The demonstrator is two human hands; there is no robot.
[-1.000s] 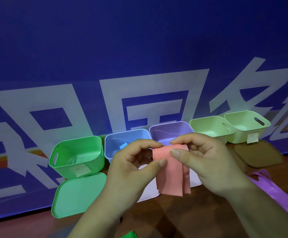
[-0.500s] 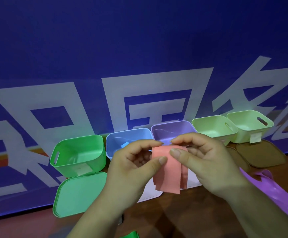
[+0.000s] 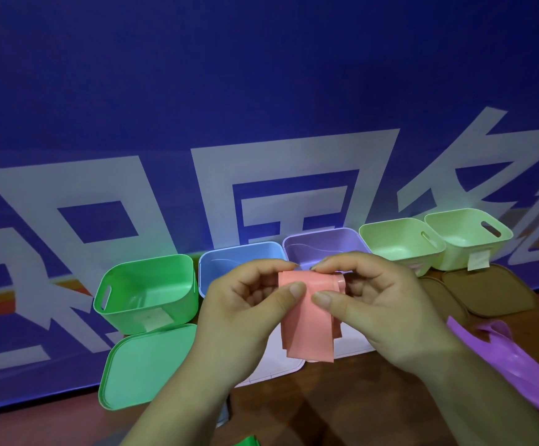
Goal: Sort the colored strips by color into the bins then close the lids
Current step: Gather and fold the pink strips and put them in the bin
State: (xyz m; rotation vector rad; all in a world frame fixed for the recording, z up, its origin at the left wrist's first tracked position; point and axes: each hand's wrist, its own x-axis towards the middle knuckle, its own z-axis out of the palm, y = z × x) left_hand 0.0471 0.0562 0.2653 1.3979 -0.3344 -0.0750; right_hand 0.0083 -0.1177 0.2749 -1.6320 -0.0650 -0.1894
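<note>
- Pink strip (image 3: 306,317) folded; we pinch it in our left hand (image 3: 242,304) and right hand (image 3: 377,304).
- Next, we judge, find its matching bin.

The left hand (image 3: 245,313) and the right hand (image 3: 381,310) were bare. Both forearms (image 3: 178,410) were bare to the lower frame edge. The thumbnails (image 3: 321,299) were short, rounded and trimmed close.

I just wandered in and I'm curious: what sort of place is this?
Likely a staged sorting station, perhaps at an exhibition or lab: a blue printed banner backs a wooden table, five open coloured bins stand in a row, and lids lie before them.
</note>
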